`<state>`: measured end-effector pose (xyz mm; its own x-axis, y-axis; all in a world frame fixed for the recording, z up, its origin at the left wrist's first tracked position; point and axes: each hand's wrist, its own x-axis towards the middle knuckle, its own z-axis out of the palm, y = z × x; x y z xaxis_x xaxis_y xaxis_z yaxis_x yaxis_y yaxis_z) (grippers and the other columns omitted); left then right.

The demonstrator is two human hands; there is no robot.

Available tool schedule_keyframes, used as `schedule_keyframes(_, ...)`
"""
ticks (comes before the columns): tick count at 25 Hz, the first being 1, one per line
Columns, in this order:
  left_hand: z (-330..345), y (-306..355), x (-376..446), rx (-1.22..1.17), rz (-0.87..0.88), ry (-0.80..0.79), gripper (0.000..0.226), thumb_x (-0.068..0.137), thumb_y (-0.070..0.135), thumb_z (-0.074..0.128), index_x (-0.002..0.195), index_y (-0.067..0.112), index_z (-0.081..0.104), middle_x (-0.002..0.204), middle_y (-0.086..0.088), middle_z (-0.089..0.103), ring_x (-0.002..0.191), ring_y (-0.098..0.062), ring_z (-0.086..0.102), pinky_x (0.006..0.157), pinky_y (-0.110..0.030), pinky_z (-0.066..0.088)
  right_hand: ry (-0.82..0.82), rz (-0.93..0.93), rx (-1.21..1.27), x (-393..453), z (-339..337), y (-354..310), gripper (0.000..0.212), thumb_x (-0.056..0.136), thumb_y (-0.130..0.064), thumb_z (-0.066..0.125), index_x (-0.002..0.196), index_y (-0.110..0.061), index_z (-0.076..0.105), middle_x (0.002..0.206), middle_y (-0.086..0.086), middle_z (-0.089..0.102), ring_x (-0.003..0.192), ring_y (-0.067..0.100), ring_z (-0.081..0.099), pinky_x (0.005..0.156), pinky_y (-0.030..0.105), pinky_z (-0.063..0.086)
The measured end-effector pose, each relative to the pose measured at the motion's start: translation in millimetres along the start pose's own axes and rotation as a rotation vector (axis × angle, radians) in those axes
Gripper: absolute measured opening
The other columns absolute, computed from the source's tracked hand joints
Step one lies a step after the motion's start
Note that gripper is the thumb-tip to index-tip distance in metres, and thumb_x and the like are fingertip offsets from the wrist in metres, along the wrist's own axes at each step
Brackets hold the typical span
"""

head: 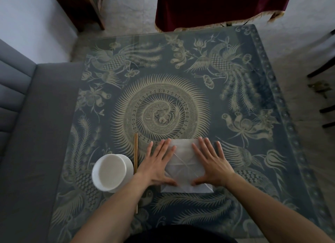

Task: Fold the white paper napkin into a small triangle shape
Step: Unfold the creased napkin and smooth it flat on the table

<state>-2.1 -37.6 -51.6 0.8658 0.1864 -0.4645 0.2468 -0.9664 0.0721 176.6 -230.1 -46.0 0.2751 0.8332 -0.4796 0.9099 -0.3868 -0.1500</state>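
The white paper napkin point(184, 163) lies flat on the patterned table near its front edge, with diagonal creases across it. My left hand point(157, 163) presses on its left side with straight, spread fingers. On its right side, my right hand point(211, 162) does the same. Both thumbs point inward over the napkin's lower part. The napkin's side edges are hidden under my palms.
A white bowl point(110, 172) stands on the table left of my left hand. A pair of wooden chopsticks point(136, 163) lies between the bowl and the napkin. A grey sofa point(27, 124) borders the table point(253, 170) on the left; dark chair legs point(326, 108) stand at the right.
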Motion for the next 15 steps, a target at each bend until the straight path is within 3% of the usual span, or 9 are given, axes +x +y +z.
schedule_keyframes(9,0,-5,2,-0.015,-0.002,-0.032,0.138,0.053,0.100,0.040,0.144,0.029,-0.036,0.152,-0.011,-0.043,0.138,-0.025,-0.042,0.110,-0.064,-0.020,-0.003,0.047,0.045,1,4,6,0.146,0.043,-0.103,0.040,0.146,-0.029,-0.032,0.153,0.011,-0.040,0.138,0.030,-0.040,0.111,0.064,-0.020)
schedule_keyframes(12,-2,-4,1,-0.001,-0.009,-0.044,0.138,0.053,0.102,0.035,0.143,0.028,-0.038,0.151,-0.011,-0.044,0.138,-0.026,-0.042,0.110,-0.065,-0.019,0.014,0.037,0.061,-2,2,5,0.145,0.045,-0.103,0.040,0.146,-0.029,-0.033,0.152,0.010,-0.043,0.138,0.029,-0.040,0.111,0.064,-0.020)
schedule_keyframes(15,-6,-3,-3,-0.055,-0.037,-0.023,0.134,0.052,0.105,0.026,0.145,0.029,-0.035,0.153,-0.008,-0.043,0.139,-0.027,-0.041,0.111,-0.063,-0.021,0.099,0.032,0.068,-12,0,4,0.137,0.054,-0.102,0.034,0.151,-0.025,-0.024,0.157,0.010,-0.033,0.143,0.029,-0.032,0.113,0.064,-0.015)
